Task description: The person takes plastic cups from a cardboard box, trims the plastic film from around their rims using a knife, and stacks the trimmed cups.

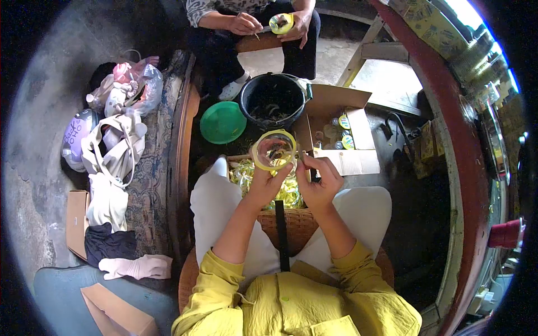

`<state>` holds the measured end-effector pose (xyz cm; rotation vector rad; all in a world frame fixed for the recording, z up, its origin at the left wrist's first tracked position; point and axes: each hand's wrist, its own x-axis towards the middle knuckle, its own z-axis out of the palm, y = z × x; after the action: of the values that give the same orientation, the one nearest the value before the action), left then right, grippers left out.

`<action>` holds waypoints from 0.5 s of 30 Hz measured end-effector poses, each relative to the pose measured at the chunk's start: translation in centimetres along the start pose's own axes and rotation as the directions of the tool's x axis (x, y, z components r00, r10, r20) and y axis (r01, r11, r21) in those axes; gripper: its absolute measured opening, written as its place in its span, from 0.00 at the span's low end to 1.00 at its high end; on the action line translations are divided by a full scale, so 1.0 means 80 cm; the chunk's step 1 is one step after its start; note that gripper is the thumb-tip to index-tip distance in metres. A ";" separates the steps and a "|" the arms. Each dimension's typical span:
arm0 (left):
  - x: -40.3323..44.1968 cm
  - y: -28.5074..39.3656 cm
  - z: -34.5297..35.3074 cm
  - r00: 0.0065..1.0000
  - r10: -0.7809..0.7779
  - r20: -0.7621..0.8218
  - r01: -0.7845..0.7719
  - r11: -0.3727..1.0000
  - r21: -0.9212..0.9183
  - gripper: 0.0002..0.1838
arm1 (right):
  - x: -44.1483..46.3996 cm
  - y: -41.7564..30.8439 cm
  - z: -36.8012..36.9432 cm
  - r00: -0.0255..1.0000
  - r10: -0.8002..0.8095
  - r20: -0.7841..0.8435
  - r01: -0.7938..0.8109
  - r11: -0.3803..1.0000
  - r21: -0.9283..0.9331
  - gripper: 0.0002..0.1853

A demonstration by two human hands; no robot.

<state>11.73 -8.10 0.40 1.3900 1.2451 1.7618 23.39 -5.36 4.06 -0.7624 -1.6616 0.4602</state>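
Observation:
My left hand [265, 185] grips a clear round plastic tub [258, 154] with a yellow rim, tilted so that I look into it. Something dark and reddish lies inside, too small to name. Just right of the tub, my right hand [321, 178] is closed in a pinch; what its fingertips hold cannot be made out. Beneath both hands, a wicker basket [280, 224] between my knees holds shiny yellow-green wrappers or strips [244, 175]. Beyond the tub stands a black bucket [274, 101] with dark scraps in it.
Opposite sits another person [246, 25] holding a similar yellow tub and a thin stick. A green plate or lid [222, 122] lies left of the bucket. On the right, an open cardboard box [336, 131] contains several small tubs. Bags [115, 143] cover the left bench.

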 end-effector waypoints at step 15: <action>-0.005 -0.002 0.003 1.000 -0.007 -0.002 0.008 0.981 0.193 0.26 | -0.002 0.004 0.001 1.000 -0.006 -0.023 0.006 1.000 -0.024 0.10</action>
<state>12.04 -8.35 0.10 1.4890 1.4522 1.6723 23.40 -5.26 3.76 -0.7773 -1.6497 0.4268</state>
